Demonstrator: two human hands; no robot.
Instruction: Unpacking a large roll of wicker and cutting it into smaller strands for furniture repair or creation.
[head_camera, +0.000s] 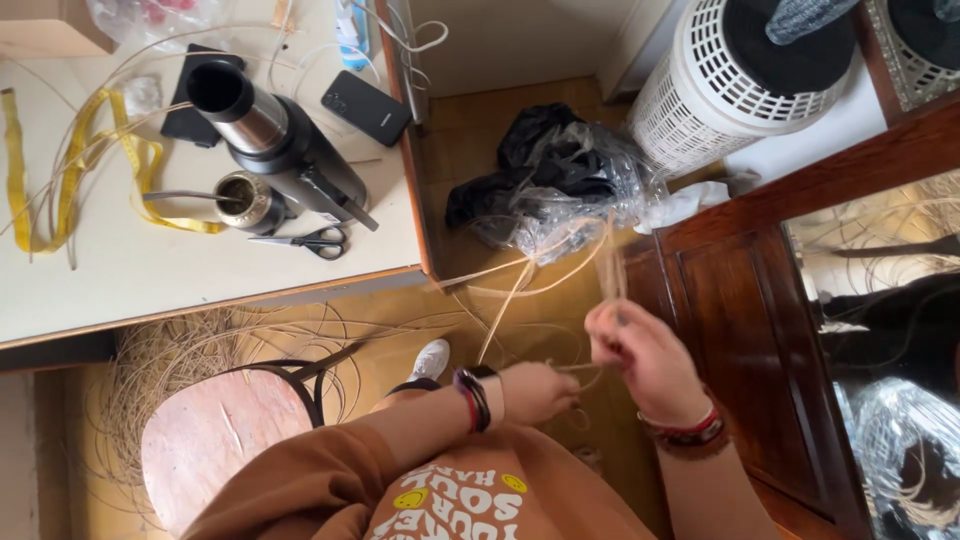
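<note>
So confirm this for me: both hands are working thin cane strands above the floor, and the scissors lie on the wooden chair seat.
Wrong on one point. The head view shows the scissors on the white table, beside the metal cup, not on the chair seat. The left hand and right hand do hold the cane strands above the floor.

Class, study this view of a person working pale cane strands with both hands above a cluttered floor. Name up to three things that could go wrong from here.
1. Loose cane coils cover the floor around the white shoe; a foot might snag in them.
2. The strands gripped by the right hand and left hand trail toward the plastic bag and could tangle.
3. Open scissors lie near the table's edge; a tug might knock them off.
</note>
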